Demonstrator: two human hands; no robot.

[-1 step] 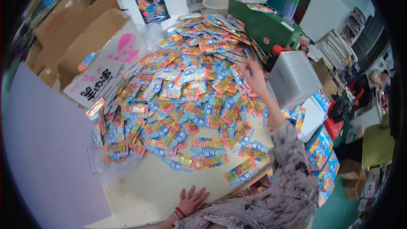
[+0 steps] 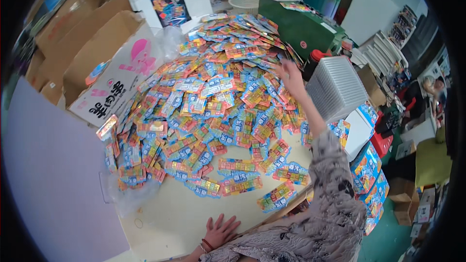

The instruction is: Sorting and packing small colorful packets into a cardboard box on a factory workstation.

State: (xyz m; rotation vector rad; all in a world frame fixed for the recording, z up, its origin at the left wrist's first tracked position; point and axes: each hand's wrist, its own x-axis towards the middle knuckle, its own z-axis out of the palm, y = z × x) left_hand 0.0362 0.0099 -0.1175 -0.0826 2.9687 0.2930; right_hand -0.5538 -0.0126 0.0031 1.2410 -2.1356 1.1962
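Note:
A large heap of flat, colourful cards or packets (image 2: 213,90), blue-edged with yellow and red blocks, covers much of the pale table (image 2: 170,218). My left hand (image 2: 221,230) lies flat on the bare tabletop near its front edge, fingers spread, with a red band at the wrist. Over the far right side of the heap reaches my right hand (image 2: 292,78), its fingers apart and nothing visible in them. Whether its fingertips touch the packets I cannot tell. One loose packet (image 2: 276,196) lies near the front edge, below my right forearm.
At the left stands an open white carton (image 2: 114,77) with a pink figure, beside a pale lilac board (image 2: 53,174). A green box (image 2: 296,29) and a white basket (image 2: 244,2) are at the back. Stacked clear plastic trays (image 2: 336,90) stand right of my right forearm.
The view has shifted very slightly. My right hand stays over the far right of the heap, and my left hand still rests on the table.

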